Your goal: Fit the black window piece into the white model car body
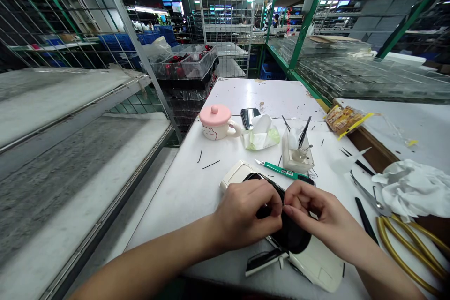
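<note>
**2 hands meet over a model car's dark roof**

At the near edge of a white worktable (190, 192), a white plastic model car (316, 262) lies angled with its nose to the lower right, one door hanging open at its side. The left hand (246, 215) is curled down over the glossy black roof piece (293, 236), fingers narrow and pressing on it. The right hand (316, 218) comes in from the other side with thumb and forefinger drawn to a tight pinch on the same piece, so the 2 sets of fingertips almost touch. Whether a small part sits between them cannot be told.

The work looks best served by keeping the left hand as the steady clamp, letting the right make only small, fingertip moves, and keeping the body flat on the table so the open door takes no strain.

A green-handled craft knife (281, 170) lies just beyond the car; a clear plastic box of tweezers (297, 154) stands behind it, and yellow-handled scissors (404, 243) rest to the right.
</note>
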Available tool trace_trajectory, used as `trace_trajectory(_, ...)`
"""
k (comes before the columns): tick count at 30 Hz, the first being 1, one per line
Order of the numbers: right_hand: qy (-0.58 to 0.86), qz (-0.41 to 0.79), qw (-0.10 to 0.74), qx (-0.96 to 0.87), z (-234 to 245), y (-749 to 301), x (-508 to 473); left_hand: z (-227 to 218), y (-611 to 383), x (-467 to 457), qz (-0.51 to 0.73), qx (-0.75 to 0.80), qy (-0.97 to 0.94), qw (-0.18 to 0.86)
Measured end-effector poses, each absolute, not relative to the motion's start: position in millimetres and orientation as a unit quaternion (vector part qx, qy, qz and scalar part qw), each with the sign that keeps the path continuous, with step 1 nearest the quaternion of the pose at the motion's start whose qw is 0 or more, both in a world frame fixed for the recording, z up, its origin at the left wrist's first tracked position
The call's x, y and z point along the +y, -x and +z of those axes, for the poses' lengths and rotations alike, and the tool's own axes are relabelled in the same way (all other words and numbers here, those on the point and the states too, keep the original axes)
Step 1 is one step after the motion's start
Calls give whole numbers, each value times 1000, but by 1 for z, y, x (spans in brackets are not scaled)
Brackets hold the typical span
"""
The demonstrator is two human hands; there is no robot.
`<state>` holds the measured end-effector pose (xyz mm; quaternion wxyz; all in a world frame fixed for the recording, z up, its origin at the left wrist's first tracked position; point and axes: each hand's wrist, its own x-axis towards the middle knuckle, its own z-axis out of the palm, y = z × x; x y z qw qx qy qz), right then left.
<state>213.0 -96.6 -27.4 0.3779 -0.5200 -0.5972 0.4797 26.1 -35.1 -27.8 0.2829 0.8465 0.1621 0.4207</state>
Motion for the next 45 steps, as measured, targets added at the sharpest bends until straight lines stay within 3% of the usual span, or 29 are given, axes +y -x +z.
trace_trajectory(10,516,508,381,-576,-27,-216,-97,-30,-25,-34,396,173,-847,312)
trace_trajectory(28,522,497,371,-586,-25,-216,-100,-29,-27,-35,442,138,-848,257)
trace_trajectory(45,472,602,396,-508,-13,-227,-101,-28,-26,-35,405,158,-854,285)
